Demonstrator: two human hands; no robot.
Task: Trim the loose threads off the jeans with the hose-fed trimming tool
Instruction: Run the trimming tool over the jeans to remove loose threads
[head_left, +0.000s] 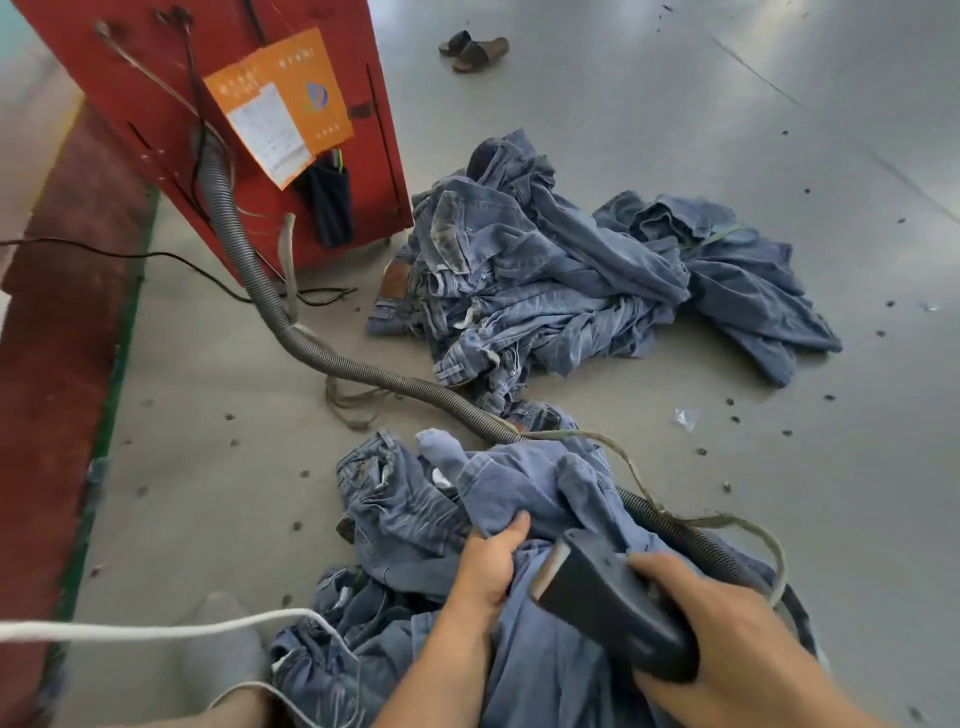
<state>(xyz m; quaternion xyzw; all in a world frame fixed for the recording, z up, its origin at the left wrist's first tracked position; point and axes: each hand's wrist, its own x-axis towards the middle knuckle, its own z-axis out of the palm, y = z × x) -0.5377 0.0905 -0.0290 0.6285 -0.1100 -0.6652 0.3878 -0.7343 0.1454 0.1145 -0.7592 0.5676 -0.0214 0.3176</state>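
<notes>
Item 1: crumpled, faded blue denim jeans (519, 499), lying on the floor directly under and ahead of both your hands. Your left hand (491, 558) pinches a raised fold of this denim, thumb on top, fingers curled beneath.

Item 2: dark grey, wedge-shaped plastic trimming tool (608, 603), gripped in your right hand (727, 618) with fingers wrapped round its rear. Its flat mouth points at the fold, just beside your left thumb; whether it touches cloth cannot be told.

Item 3: grey ribbed corrugated hose (322, 353), running from behind your right hand, across the jeans, away to the red metal cabinet (156, 104) far ahead on your left.

Item 4: heap of more blue jeans (545, 270), well ahead of both hands.

Item 5: frayed olive fabric strip (748, 525), looped over the hose just beyond your right hand.

Item 6: white cord (156, 631), left of your left hand.

Hazards, as judged: the tool mouth is close to your left thumb, so a slip could nick it. Slack denim may be sucked in and cut. The strip or hose could snag and jerk your aim.
</notes>
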